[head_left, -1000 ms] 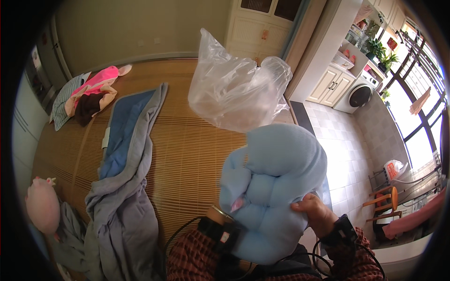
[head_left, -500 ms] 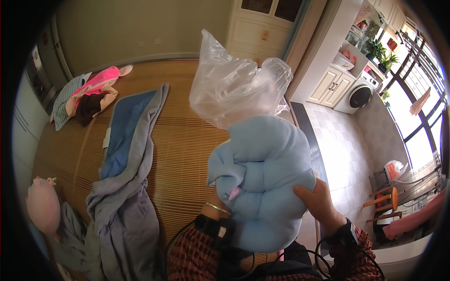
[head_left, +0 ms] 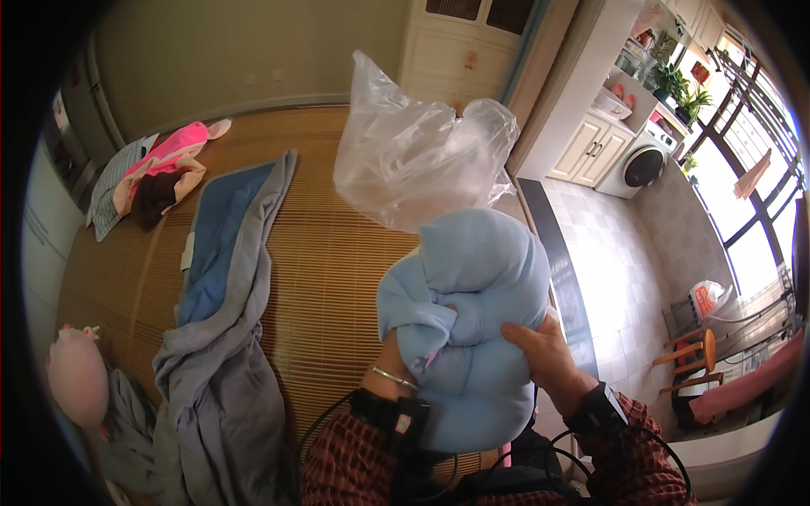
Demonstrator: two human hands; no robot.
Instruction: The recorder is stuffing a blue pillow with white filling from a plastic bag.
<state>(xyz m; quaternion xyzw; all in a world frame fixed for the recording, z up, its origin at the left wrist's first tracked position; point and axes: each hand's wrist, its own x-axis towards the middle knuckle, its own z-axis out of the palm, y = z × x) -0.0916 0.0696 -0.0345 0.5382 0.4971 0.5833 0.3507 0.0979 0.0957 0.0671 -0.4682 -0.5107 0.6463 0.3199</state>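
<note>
A soft, light blue padded cushion (head_left: pixel 494 270) is held up in front of me, its ribbed fabric folded and bunched. My right hand (head_left: pixel 548 354) grips its right side, thumb across the front and fingers behind. On the other side, my left hand (head_left: pixel 396 354) reaches in under a folded flap and holds the cushion from within. The flap covers most of its fingers. A small pink patch shows in the fold near the left wrist. Just beyond the cushion stands a crumpled clear plastic bag (head_left: pixel 422 160).
A grey blanket with a blue side (head_left: pixel 224 396) lies along the bamboo mat (head_left: pixel 316 278) at left. A pink plush toy (head_left: pixel 78 375) sits near the left edge, and folded clothes (head_left: pixel 156 181) lie farther back. Right of the bed are a tiled floor, a washing machine (head_left: pixel 643 167) and a wooden stool (head_left: pixel 696 350).
The cushion's right side has been drawn inward, so it looks narrower. My right hand has moved left with it, and the flap now lies farther over my left hand.
</note>
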